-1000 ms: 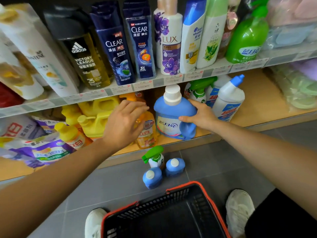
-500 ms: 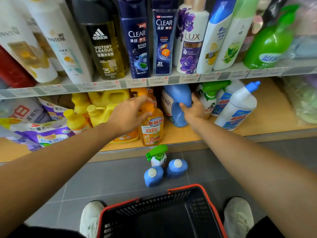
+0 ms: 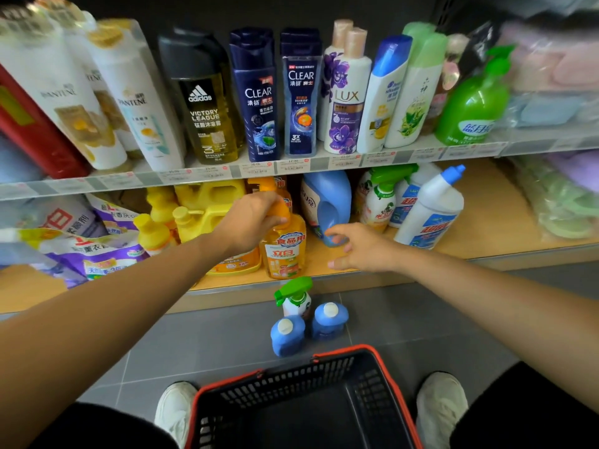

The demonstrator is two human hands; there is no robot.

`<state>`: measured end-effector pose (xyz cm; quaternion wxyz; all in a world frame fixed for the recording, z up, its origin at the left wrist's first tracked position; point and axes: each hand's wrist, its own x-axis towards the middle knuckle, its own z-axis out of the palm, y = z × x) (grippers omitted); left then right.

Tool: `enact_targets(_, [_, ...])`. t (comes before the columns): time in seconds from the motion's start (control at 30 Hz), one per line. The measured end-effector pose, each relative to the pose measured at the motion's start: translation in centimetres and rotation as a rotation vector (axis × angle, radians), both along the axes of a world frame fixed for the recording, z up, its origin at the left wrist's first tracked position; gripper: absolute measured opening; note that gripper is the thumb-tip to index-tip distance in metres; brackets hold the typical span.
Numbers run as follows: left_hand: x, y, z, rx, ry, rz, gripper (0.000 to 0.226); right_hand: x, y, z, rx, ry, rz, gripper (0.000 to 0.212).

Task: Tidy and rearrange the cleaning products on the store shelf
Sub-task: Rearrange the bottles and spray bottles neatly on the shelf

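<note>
Two hands at lower shelf (image 3: 486, 228): left hand (image 3: 249, 222) grips orange bottle (image 3: 285, 251) top; right hand (image 3: 363, 247), fingers loosely spread, just beside blue jug (image 3: 327, 202).

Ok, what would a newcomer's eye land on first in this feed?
The left hand grips the top of the orange bottle at the front of the lower shelf, while the right hand hovers open before the blue jug. On the floor below, a green-trigger sprayer and two blue bottles stand just beyond the red-rimmed basket.

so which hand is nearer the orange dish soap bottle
Left. The left hand grips the cap of the orange bottle; the right hand is open to its right, in front of the blue jug.
</note>
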<state>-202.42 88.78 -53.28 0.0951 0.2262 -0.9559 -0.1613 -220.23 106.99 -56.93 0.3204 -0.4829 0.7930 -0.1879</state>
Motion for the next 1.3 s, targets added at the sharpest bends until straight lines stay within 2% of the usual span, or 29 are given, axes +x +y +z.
enact_targets(0.2, [1.3, 2.4, 4.0, 0.040, 0.194, -0.071, 0.030, 2.4, 0.4, 2.5, -0.322, -0.107, -0.023, 0.106])
enact_targets(0.27, [1.9, 3.4, 5.3, 0.176, 0.277, -0.056, 0.025, 3.2, 0.6, 2.8, -0.418, -0.194, -0.034, 0.103])
enact_targets(0.4, [3.1, 5.1, 6.4, 0.596, 0.403, 0.017, 0.022, 4.3, 1.4, 3.4, -0.573, -0.324, -0.061, 0.089])
enact_targets(0.5, [4.0, 5.5, 6.2, 0.635, 0.417, -0.027, 0.028, 4.6, 2.4, 3.8, -0.597, -0.241, -0.066, 0.086])
enact_targets(0.67, [5.0, 6.1, 5.4, 0.537, 0.301, -0.064, 0.026, 4.8, 4.0, 4.5, -0.516, 0.153, -0.002, 0.089])
enact_targets(0.77, [5.2, 6.9, 4.5, 0.389, 0.296, -0.097, 0.027, 4.6, 4.4, 4.8, -0.482, 0.357, 0.057, 0.092])
enact_targets(0.83, [5.2, 7.2, 4.2, 0.284, 0.307, -0.153, 0.029, 4.5, 4.5, 4.8, -0.463, 0.429, 0.094, 0.093])
enact_targets(0.97, [5.2, 6.8, 4.6, 0.147, 0.285, -0.357, 0.031, 3.8, 4.7, 5.1, -0.421, 0.388, 0.135, 0.097])
enact_targets(1.1, [5.2, 6.3, 4.6, 0.062, 0.227, -0.564, 0.022, 3.0, 4.6, 5.1, -0.366, 0.282, 0.183, 0.095])
enact_targets(1.3, [5.1, 5.9, 4.2, 0.080, 0.281, -0.578, 0.031, 2.3, 4.5, 5.2, -0.383, 0.003, 0.163, 0.090])
